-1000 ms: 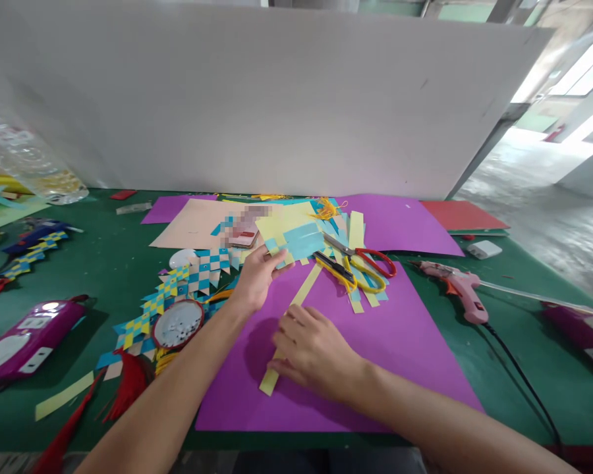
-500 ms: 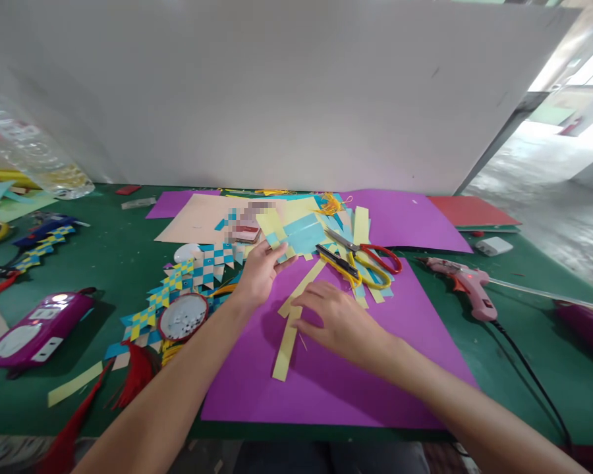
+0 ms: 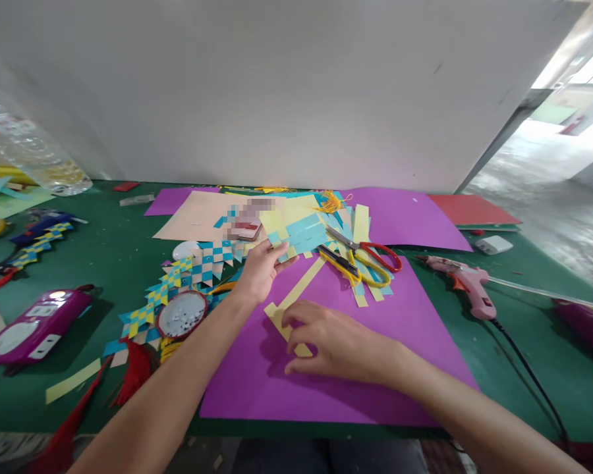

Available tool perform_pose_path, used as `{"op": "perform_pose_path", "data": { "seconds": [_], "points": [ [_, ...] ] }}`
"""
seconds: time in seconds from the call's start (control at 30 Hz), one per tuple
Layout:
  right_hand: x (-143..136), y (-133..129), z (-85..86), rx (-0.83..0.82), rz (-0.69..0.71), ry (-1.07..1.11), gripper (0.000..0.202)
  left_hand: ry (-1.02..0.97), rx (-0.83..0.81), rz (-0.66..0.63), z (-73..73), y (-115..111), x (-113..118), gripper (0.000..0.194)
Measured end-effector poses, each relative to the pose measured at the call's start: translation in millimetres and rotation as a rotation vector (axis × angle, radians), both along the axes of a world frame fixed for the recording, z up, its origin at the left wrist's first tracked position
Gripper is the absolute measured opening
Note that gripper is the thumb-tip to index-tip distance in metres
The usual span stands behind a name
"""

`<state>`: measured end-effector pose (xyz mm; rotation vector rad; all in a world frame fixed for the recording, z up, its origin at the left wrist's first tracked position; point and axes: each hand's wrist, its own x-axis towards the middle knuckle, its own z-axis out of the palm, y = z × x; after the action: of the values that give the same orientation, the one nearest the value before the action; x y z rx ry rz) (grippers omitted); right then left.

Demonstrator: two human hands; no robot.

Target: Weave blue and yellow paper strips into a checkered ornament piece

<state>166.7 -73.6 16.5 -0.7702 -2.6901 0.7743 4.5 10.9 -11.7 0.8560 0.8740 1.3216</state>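
My left hand [image 3: 260, 271] is closed on the near left edge of a woven paper piece [image 3: 304, 230] of light-blue and pale-yellow strips, thumb on top. Lower on the purple paper sheet [image 3: 375, 395], my right hand [image 3: 321, 339] hovers palm down, fingers curled and apart. Beneath its fingers lies a pale-yellow paper strip [image 3: 278, 320], partly covered by the hand. A second yellow strip [image 3: 301, 283] runs diagonally away from it toward the woven piece. Red-handled scissors [image 3: 383, 255], yellow-handled scissors [image 3: 373, 271] and a black-and-yellow cutter [image 3: 339, 260] rest right of the woven piece.
A pink glue gun [image 3: 467, 280] with its cord lies at the right. Left are checkered woven paper fish [image 3: 165, 289], a round dish of small eyes [image 3: 182, 315], red tassels [image 3: 133, 372] and a magenta device [image 3: 37, 326]. A white board [image 3: 277, 99] stands behind.
My right hand has moved slightly toward me. The nearer yellow strip has turned and now slants down to the right. My left hand keeps its hold on the woven paper piece.
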Motion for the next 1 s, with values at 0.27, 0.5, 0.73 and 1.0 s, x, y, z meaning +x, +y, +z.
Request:
{"op": "perform_pose_path", "data": {
  "seconds": [0.27, 0.5, 0.73, 1.0],
  "points": [
    [-8, -8, -7.2, 0.046, -0.298, -0.23, 0.044, 0.0, 0.004, 0.002, 0.7, 1, -1, 0.02],
    [-10, -15, -6.5, 0.016, -0.273, -0.139, 0.009, -0.015, -0.02, 0.019, 3.8, 0, 1, 0.021],
    [7, 10, 4.3, -0.141, -0.274, 0.177, 0.011, -0.004, -0.058, 0.042, 3.9, 2, 2, 0.019],
    [37, 30, 27.1, -0.219, -0.518, 0.735, 0.021, 0.1, -0.084, 0.025, 6.5, -3, 3, 0.021]
  ]
}}
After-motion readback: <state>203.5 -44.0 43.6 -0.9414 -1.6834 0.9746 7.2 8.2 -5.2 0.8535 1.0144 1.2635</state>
